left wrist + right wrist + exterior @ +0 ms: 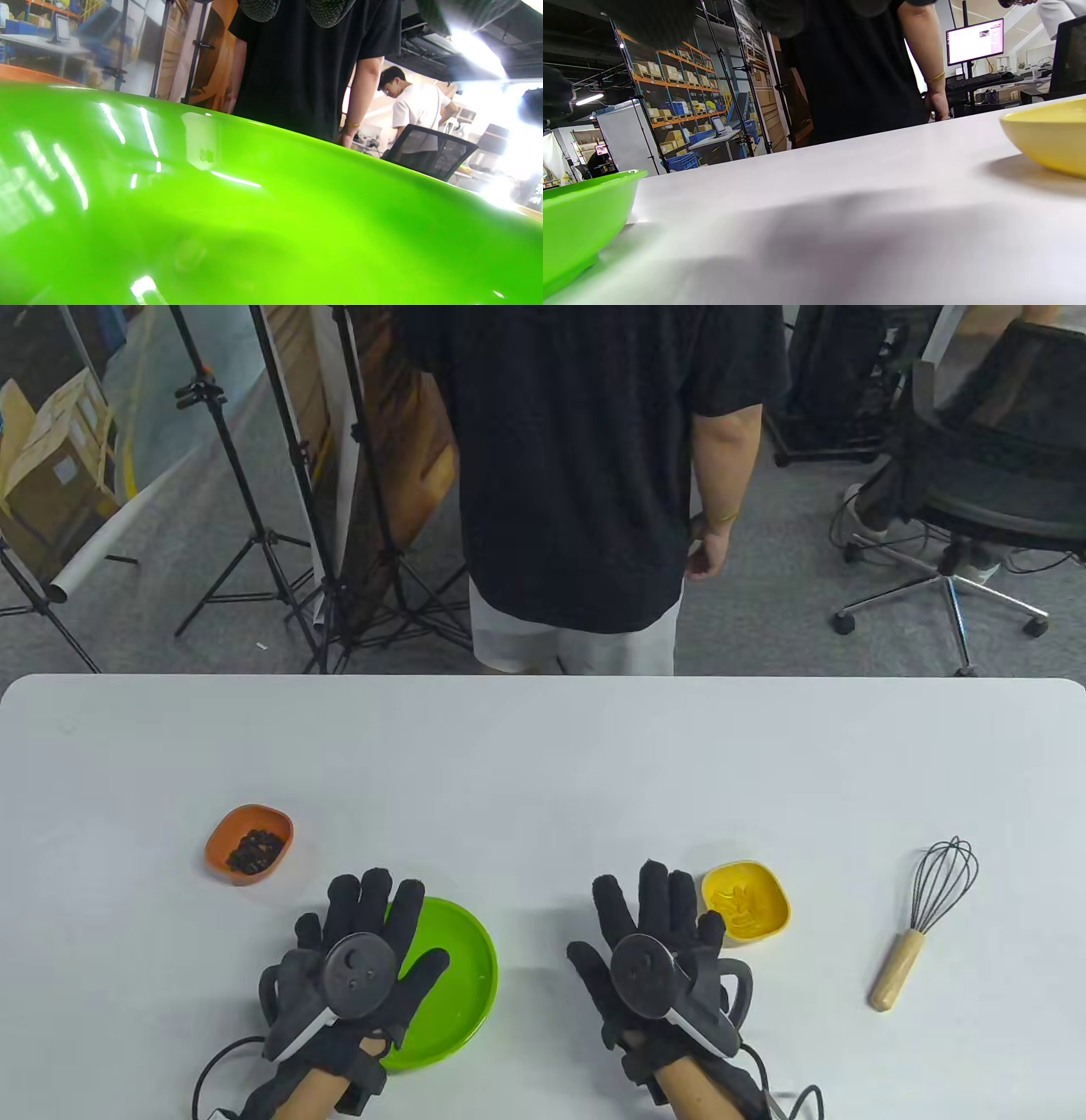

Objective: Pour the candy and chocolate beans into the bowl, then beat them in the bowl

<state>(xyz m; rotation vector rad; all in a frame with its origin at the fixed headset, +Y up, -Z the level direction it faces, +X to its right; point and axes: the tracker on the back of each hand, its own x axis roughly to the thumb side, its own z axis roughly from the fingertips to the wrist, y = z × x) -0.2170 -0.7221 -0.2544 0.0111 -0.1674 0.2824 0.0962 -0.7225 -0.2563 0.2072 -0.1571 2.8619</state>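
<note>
A green bowl (462,984) sits near the table's front edge, and it looks empty. My left hand (361,937) hovers flat over its left half, fingers straight, holding nothing. From the left wrist, the green bowl (271,220) fills the frame. An orange dish (280,823) with dark chocolate beans (254,851) stands to the left. A yellow dish (768,920) holding yellow candy (740,902) stands just right of my right hand (649,920), which lies flat with spread fingers over bare table. A wire whisk (925,920) with a wooden handle lies at the right.
A person in a black shirt (585,466) stands behind the table's far edge (543,678). Tripods and an office chair (984,475) stand on the floor beyond. The right wrist view shows the yellow dish (1052,140) at right and the green bowl (581,220) at left.
</note>
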